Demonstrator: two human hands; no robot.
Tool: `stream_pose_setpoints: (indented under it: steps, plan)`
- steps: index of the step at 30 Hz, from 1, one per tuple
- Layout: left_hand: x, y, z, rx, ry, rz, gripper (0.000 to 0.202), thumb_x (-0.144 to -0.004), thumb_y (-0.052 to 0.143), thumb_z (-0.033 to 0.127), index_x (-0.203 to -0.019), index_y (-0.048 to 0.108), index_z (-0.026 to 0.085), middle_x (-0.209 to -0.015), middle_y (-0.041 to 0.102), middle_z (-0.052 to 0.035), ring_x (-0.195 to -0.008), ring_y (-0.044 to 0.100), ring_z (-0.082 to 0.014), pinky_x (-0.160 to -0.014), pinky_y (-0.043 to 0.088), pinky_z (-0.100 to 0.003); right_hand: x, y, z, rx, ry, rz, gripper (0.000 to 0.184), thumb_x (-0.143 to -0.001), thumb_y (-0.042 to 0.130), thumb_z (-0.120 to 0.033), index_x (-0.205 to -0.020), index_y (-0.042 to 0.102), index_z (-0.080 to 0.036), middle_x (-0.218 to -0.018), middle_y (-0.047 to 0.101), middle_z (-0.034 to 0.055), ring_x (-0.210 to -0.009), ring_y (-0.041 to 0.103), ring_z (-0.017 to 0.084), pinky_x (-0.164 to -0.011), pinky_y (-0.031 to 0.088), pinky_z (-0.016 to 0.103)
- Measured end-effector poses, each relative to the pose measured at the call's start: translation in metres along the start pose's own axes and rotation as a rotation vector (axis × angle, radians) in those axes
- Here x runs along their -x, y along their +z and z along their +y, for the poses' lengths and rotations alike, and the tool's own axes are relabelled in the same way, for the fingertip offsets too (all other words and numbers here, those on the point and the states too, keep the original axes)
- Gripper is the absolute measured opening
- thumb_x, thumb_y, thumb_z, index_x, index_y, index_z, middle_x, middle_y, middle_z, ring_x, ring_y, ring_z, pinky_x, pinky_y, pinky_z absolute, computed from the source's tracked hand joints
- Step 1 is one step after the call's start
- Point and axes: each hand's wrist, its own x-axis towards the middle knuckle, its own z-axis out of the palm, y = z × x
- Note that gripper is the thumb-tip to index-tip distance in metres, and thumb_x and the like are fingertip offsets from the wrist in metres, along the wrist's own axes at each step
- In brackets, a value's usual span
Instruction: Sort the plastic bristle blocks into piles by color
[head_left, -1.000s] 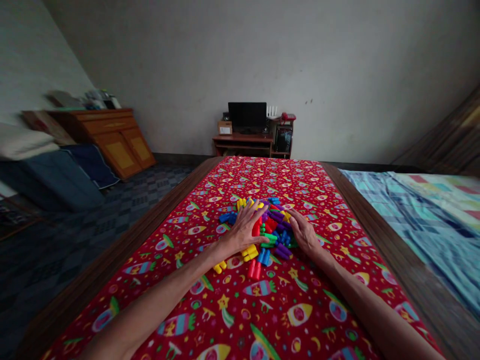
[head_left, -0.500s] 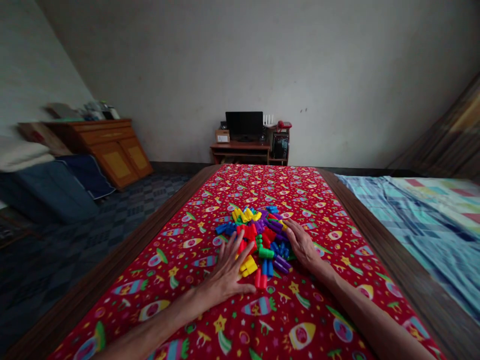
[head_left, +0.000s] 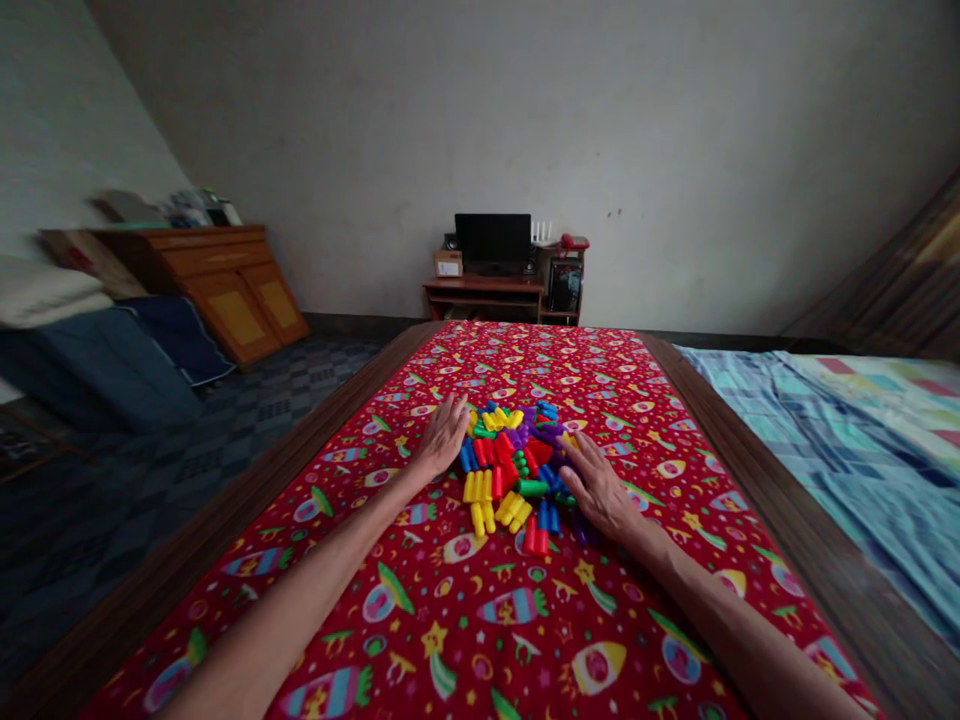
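A loose pile of colourful plastic building blocks lies between my hands. Yellow blocks (head_left: 478,487) sit at its near left, with a red block (head_left: 536,541) and a blue block (head_left: 550,516) at the near edge. A green block (head_left: 533,488) and other red blocks (head_left: 493,451) fill the middle. My left hand (head_left: 444,436) rests along the pile's left side, fingers stretched forward and nothing visibly held. On the right side my right hand (head_left: 600,490) has its fingers spread over the outer blocks, partly covering purple and blue ones.
The pile lies on a red patterned cloth (head_left: 510,670) over a table with brown side edges (head_left: 720,470). Beyond are a desk with a monitor (head_left: 493,242) and, at the left, a wooden cabinet (head_left: 240,290). A bed with a blue sheet (head_left: 795,440) is at the right.
My left hand has moved from the near left of the pile forward to its far left side, uncovering yellow and red blocks. My right hand has shifted slightly inward and nearer, over the pile's right edge.
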Motion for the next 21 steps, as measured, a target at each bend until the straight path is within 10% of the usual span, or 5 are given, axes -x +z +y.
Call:
stream_pose_setpoints:
  steps: [8,16,21]
  plan:
    - [-0.021,0.012,0.028,0.159,0.189,-0.242,0.06,-0.096,0.024,0.056,-0.135,0.052,0.019,-0.138,0.057,-0.0072,-0.13,0.049,-0.0214,-0.108,0.04,-0.036,0.004,-0.004,-0.022,0.103,-0.252,-0.214,0.074,-0.082,0.064,-0.051,-0.147,0.038,-0.028,-0.157,0.02,0.0167,-0.143,0.018,0.039,-0.107,0.033,0.061]
    - [0.005,-0.005,0.087,0.221,0.616,-0.326,0.057,-0.094,0.049,0.043,-0.147,0.034,0.027,-0.157,0.029,-0.0075,-0.142,0.031,-0.0255,-0.114,0.031,-0.044,-0.003,-0.012,-0.017,-0.094,-0.176,-0.061,0.039,-0.088,0.056,-0.038,-0.122,0.063,-0.021,-0.136,0.053,0.0152,-0.122,0.054,0.03,-0.1,0.047,0.048]
    - [-0.038,0.013,0.088,0.16,0.453,-0.16,0.053,-0.098,0.038,0.04,-0.147,0.033,0.018,-0.158,0.026,-0.0113,-0.146,0.02,-0.0247,-0.118,0.021,-0.043,-0.019,-0.038,-0.005,-0.321,0.103,0.076,0.034,-0.09,0.046,-0.037,-0.093,0.074,-0.018,-0.101,0.073,0.0101,-0.095,0.068,0.026,-0.085,0.053,0.038]
